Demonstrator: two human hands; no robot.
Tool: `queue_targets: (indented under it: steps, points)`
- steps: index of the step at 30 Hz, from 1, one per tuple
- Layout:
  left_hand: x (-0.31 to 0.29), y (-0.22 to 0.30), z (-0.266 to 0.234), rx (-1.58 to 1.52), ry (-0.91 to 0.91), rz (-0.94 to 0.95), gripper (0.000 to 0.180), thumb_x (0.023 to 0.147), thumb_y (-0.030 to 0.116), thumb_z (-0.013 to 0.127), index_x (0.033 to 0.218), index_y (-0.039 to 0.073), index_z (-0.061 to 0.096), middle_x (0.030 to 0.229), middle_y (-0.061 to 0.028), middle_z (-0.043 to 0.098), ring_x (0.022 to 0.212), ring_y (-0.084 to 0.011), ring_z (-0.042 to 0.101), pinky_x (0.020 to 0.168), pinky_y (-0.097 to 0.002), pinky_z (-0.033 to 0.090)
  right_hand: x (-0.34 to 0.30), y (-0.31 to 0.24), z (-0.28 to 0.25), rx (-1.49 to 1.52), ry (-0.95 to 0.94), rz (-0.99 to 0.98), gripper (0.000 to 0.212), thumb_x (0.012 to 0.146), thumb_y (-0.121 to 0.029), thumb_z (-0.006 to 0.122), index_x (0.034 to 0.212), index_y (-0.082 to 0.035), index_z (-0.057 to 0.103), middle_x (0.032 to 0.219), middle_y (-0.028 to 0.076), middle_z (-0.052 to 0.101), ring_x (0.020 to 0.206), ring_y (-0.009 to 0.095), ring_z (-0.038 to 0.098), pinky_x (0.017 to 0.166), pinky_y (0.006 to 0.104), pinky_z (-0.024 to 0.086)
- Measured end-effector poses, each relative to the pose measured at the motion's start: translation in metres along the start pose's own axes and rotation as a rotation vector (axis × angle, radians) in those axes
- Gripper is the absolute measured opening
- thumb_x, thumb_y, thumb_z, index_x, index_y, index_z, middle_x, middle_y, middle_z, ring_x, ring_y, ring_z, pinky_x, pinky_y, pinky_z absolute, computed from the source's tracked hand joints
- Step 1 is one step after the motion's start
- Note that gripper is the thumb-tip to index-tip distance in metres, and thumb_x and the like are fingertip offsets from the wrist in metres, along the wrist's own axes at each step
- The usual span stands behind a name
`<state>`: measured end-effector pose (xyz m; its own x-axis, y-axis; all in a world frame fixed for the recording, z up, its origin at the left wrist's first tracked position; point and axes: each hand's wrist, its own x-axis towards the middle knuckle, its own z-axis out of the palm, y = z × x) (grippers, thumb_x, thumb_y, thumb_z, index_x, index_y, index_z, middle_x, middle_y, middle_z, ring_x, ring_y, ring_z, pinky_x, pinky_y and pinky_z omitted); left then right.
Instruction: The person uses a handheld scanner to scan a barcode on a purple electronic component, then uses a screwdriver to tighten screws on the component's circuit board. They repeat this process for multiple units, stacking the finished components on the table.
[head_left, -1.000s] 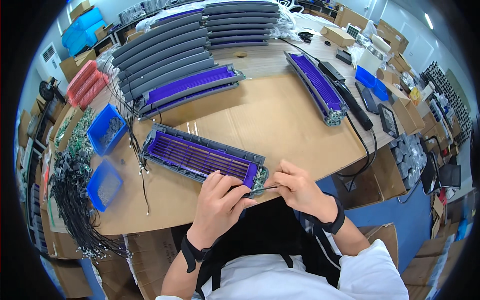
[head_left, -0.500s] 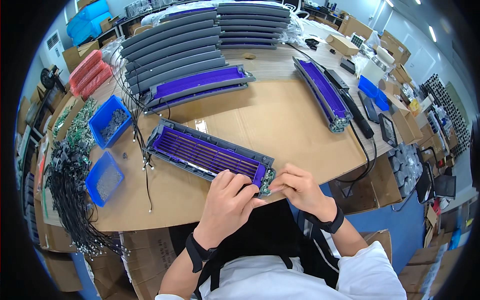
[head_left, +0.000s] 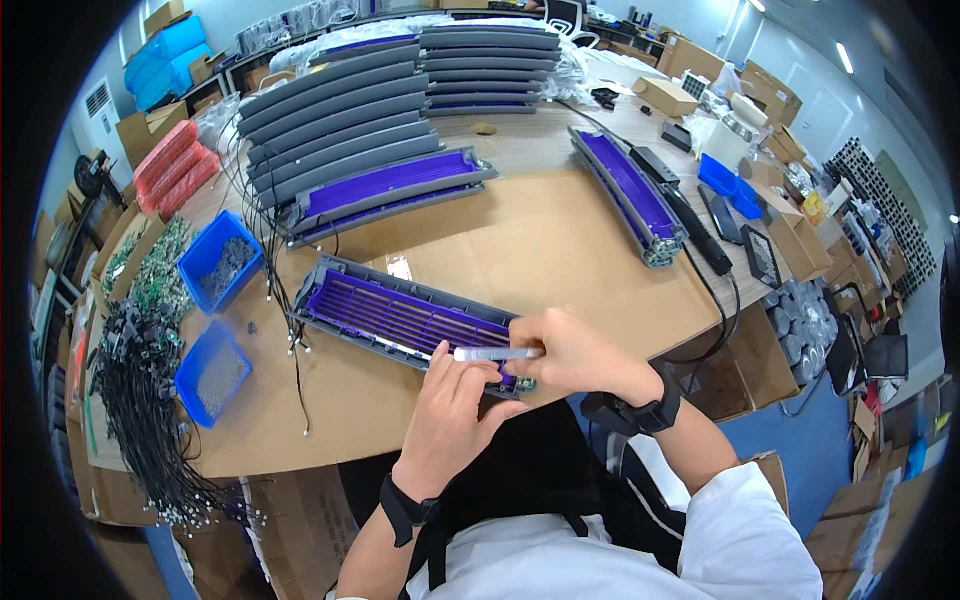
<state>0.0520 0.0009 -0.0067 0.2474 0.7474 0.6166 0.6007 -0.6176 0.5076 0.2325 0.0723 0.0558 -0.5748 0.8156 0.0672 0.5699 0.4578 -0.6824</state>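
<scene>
A long grey housing with a purple slatted insert (head_left: 410, 315) lies slantwise on the cardboard sheet in front of me. My left hand (head_left: 450, 410) grips the near right end of it, fingers on top and thumb along the edge. Over that same end, my right hand (head_left: 570, 350) is closed round a pale, rod-shaped tool (head_left: 490, 353) that points left above my left fingertips. A bit of green circuit board (head_left: 527, 384) shows below my right hand. The tool's exact kind and the spot under my fingers cannot be made out.
Stacked grey housings (head_left: 340, 125) stand at the back left. Another purple-lined housing (head_left: 630, 190) lies right, beside a black power strip (head_left: 700, 230). Two blue bins (head_left: 212, 375) of small parts and a heap of black cables (head_left: 145, 400) are at left. Cardboard (head_left: 480, 240) covers the table.
My right hand has moved from the circuit board at the housing's end to above it, now with the pale rod in its grip. My left hand stays at the housing's end.
</scene>
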Motion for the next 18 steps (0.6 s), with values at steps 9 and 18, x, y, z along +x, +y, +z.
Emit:
queue_targets:
  steps: [9, 18]
  points:
    - [0.003, 0.002, 0.001, -0.104, 0.098, 0.015, 0.059, 0.068, 0.026, 0.089, 0.108, 0.005, 0.051, 0.119, -0.0132, 0.058, 0.117, -0.0361, 0.054, 0.110, -0.0573, 0.029, 0.035, 0.016, 0.005, -0.393, -0.023, -0.001, 0.030, 0.078, -0.023, 0.076, 0.092, 0.002, 0.067, 0.090, 0.023, 0.067, 0.081, 0.042, 0.066, 0.073, 0.0479, 0.054]
    - [-0.016, -0.003, -0.003, -0.103, 0.418, -0.055, 0.033, 0.092, 0.031, 0.059, 0.106, 0.003, 0.049, 0.122, -0.0190, 0.051, 0.126, -0.0405, 0.043, 0.107, -0.0524, 0.030, -0.063, 0.014, -0.069, -0.474, 0.137, 0.065, 0.028, 0.080, -0.022, 0.074, 0.098, -0.003, 0.064, 0.082, 0.018, 0.067, 0.077, 0.038, 0.067, 0.068, 0.0465, 0.053]
